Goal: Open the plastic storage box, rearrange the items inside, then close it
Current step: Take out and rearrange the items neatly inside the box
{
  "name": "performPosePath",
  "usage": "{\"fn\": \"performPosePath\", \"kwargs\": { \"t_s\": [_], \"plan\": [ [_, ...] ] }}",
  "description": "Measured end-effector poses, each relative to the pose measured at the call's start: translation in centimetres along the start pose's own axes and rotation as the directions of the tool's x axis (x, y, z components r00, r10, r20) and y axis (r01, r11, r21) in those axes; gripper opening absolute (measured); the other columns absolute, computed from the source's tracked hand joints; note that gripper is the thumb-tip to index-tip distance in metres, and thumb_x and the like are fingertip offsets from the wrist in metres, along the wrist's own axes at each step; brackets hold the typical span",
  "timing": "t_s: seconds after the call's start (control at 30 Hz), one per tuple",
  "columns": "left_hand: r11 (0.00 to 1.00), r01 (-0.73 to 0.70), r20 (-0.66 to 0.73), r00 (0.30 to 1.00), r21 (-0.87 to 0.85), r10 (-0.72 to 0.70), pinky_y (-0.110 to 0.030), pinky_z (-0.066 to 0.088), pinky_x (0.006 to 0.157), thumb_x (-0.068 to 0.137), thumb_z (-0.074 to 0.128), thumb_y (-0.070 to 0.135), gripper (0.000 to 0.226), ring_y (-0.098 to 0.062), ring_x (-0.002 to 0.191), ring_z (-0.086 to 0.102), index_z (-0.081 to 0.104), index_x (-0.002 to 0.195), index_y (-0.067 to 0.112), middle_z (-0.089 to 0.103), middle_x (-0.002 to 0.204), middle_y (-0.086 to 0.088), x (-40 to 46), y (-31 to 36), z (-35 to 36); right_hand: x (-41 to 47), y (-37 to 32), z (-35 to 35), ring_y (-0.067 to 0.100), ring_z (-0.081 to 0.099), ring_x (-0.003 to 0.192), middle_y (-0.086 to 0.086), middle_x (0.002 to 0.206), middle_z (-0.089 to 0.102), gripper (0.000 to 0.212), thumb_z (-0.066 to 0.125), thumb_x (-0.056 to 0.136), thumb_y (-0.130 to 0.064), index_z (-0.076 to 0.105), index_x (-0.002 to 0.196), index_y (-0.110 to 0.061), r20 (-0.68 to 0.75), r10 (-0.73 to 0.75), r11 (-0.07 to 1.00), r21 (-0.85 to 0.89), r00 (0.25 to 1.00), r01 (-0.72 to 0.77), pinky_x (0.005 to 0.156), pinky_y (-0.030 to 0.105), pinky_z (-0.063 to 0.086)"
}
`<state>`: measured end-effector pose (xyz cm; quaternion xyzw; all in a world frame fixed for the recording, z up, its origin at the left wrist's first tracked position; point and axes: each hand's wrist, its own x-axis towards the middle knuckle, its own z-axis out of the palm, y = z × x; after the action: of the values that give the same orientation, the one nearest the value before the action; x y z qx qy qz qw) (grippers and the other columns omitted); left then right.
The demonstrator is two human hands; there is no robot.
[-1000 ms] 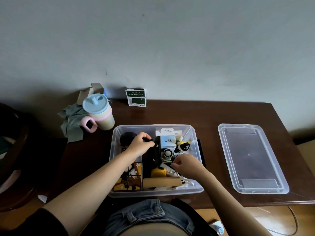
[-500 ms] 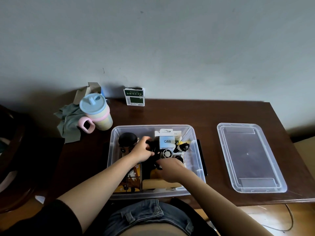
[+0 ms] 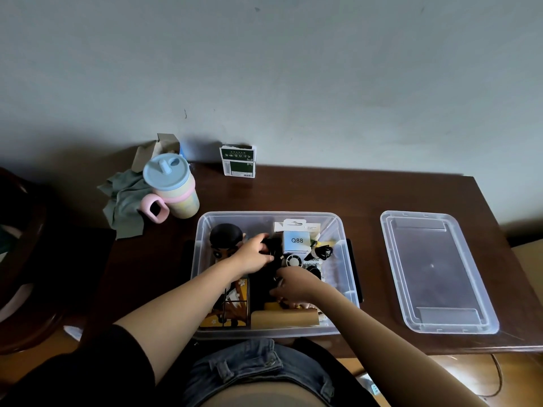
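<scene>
Compared with half a second earlier, the right hand [image 3: 296, 284] had drawn nearer the box's front wall, fingers curled down over the yellow item [image 3: 271, 306]; grip on it could not be confirmed. The left hand [image 3: 255, 255] remained at the box centre, fingers curled around a black object [image 3: 271, 245] beside the Q88 carton [image 3: 296, 240]. The open plastic storage box [image 3: 338, 230] sat on the table [image 3: 293, 189], its lid [image 3: 435, 268] lying apart to the right.

Both hands reaching forward and down, left [image 3: 255, 257] and right [image 3: 296, 284], fingers curled.
</scene>
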<state>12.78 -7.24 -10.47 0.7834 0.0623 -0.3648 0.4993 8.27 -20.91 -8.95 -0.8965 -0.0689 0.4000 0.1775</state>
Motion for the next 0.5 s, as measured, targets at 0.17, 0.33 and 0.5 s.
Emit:
{"fn": "performPosePath", "kwargs": {
  "t_s": [0.17, 0.33, 0.5],
  "plan": [
    [1.0, -0.008, 0.031, 0.999, 0.027, 0.007, -0.031, 0.039, 0.103, 0.093, 0.053, 0.005, 0.07, -0.026, 0.131, 0.043, 0.014, 0.151, 0.013, 0.039, 0.146, -0.016, -0.1, -0.1, -0.2, 0.2, -0.4, 1.2, 0.03, 0.058, 0.104, 0.013, 0.113, 0.063, 0.033, 0.058, 0.087, -0.025, 0.054, 0.116, -0.008, -0.037, -0.034, 0.998, 0.045, 0.999, 0.036, 0.075, 0.033, 0.043],
    [0.981, -0.008, 0.056, 0.998, 0.192, -0.002, -0.032, 0.026, 0.111, 0.097, 0.051, 0.018, 0.073, -0.027, 0.142, 0.027, 0.004, 0.152, 0.018, 0.03, 0.152, -0.015, -0.6, 0.2, -0.5, 0.8, -1.3, 1.9, 0.032, 0.055, 0.112, 0.013, 0.122, 0.059, 0.043, 0.056, 0.089, -0.029, 0.047, 0.126, -0.009, -0.03, 0.002, 0.999, -0.045, 1.0, -0.004, 0.087, 0.04, 0.048],
    [0.938, -0.029, 0.068, 0.998, 0.345, 0.006, -0.019, 0.03, 0.099, 0.1, 0.037, 0.008, 0.06, -0.022, 0.136, 0.036, 0.004, 0.149, 0.001, 0.044, 0.144, -0.016, -1.8, -0.4, -2.1, 1.1, -1.5, 2.0, 0.029, 0.058, 0.108, 0.008, 0.117, 0.062, 0.04, 0.058, 0.088, -0.034, 0.051, 0.123, -0.016, -0.064, 0.032, 0.992, -0.118, 0.997, -0.039, 0.079, 0.037, 0.049]
  ]
}}
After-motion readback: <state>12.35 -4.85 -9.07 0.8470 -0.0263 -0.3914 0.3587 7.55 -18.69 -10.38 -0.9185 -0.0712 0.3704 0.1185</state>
